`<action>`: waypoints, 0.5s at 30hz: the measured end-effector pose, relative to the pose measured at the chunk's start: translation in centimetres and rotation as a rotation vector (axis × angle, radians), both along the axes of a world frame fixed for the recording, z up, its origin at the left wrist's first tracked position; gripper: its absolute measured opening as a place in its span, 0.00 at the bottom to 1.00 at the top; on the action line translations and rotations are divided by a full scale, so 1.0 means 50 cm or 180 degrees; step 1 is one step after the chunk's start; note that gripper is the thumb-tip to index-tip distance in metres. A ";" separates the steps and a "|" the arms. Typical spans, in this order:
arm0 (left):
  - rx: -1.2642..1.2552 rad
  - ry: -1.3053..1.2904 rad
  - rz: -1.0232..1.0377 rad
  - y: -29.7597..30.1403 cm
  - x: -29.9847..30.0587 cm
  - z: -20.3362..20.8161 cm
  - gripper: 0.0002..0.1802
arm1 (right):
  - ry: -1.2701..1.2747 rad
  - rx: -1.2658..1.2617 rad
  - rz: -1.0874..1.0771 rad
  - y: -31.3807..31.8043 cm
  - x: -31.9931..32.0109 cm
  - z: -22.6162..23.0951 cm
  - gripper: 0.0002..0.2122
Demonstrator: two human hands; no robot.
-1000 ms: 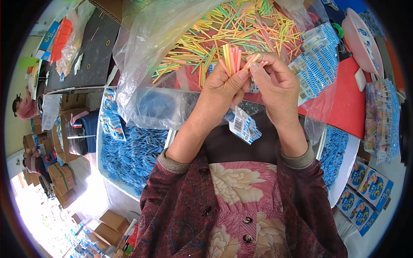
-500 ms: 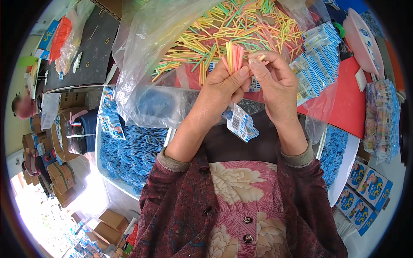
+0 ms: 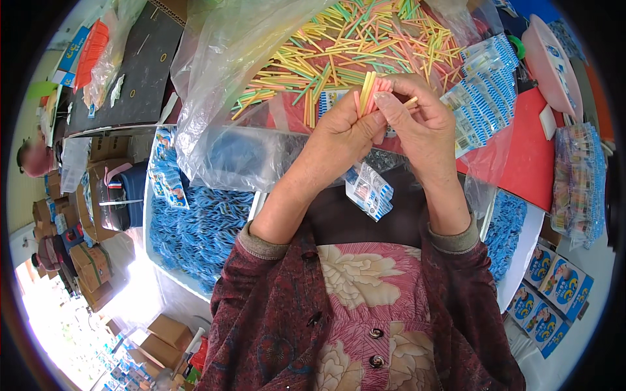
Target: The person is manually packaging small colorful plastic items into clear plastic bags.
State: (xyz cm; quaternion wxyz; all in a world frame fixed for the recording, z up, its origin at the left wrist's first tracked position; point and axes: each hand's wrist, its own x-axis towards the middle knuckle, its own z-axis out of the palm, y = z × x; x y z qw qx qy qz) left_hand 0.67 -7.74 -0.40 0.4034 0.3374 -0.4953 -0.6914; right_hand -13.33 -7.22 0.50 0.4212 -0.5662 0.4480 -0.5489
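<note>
My left hand is closed round a small bundle of pink and yellow straw-like sticks, their tops standing up past the thumb. Against that bundle, my right hand pinches with thumb and forefinger, and a short yellow stick pokes out between its fingers. Below the hands hangs a blue-and-white printed packet; whether my left fingers hold its upper end is hidden. Beyond my hands a loose heap of yellow, pink and green sticks lies spread on the red table surface.
Clear plastic sheeting drapes over the table's left side. Strips of blue-and-white packets lie at the right, near a pink basin. Bins of blue packets stand below the table edge. Cardboard boxes sit lower left; another person is far left.
My right hand has moved in against the bundle, its fingertips now touching the sticks. The bundle has shifted slightly right and down, and the hanging packet has swung a little.
</note>
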 end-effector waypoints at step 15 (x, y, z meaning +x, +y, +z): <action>0.0448 0.0401 0.0014 -0.001 -0.001 0.006 0.14 | -0.0855 0.0349 0.0095 0.005 0.007 -0.004 0.07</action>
